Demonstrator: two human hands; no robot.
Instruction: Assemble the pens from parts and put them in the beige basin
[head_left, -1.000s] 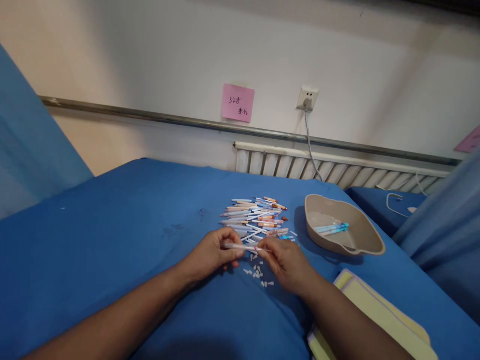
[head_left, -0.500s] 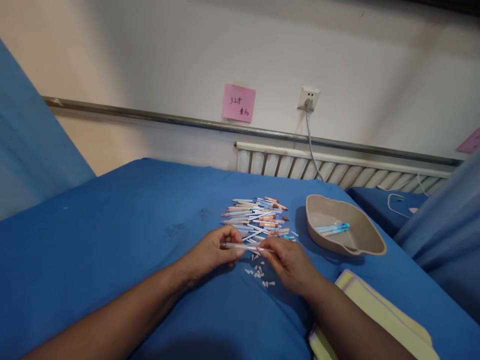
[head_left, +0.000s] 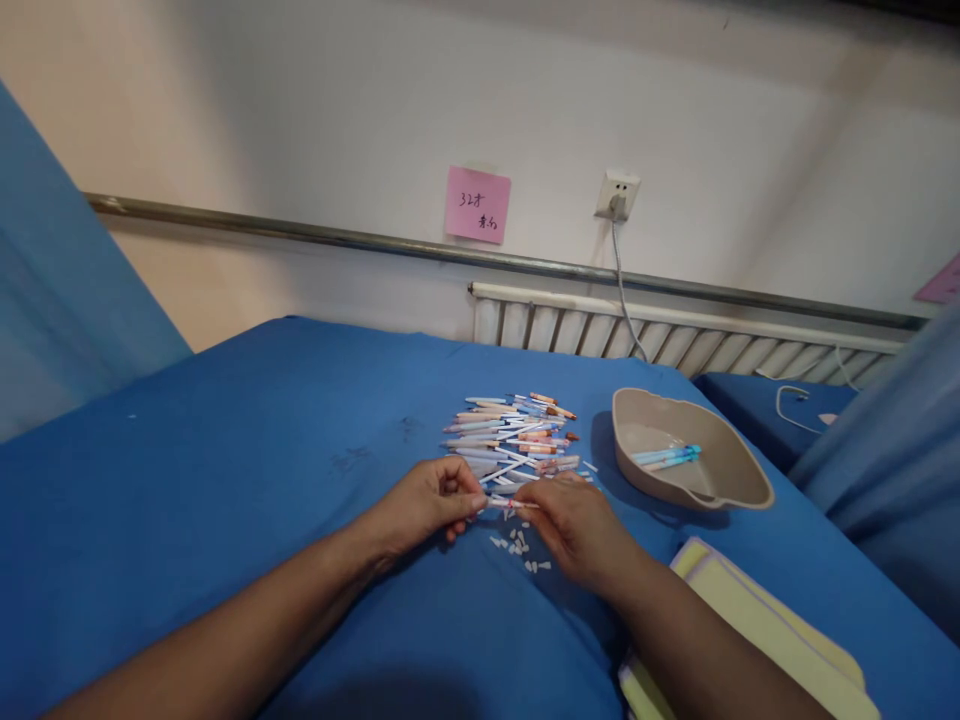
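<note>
My left hand (head_left: pixel 429 502) and my right hand (head_left: pixel 577 522) are closed on the two ends of one thin pale pen (head_left: pixel 506 503), held level just above the blue cloth. A pile of several pens (head_left: pixel 514 435) in white, blue and orange lies right behind my fingers. Small white caps (head_left: pixel 519 547) are scattered on the cloth under and between my hands.
A beige kidney-shaped tray (head_left: pixel 731 487) with a few blue pens (head_left: pixel 666 457) stands to the right of the pile. A yellow folded cloth (head_left: pixel 757 625) lies at the lower right. The blue-covered table (head_left: pixel 225 480) runs back to a wall with a radiator (head_left: pixel 675 335).
My left hand has slid along the pen toward my right hand, so less of the pen shows between them. My right hand has barely moved.
</note>
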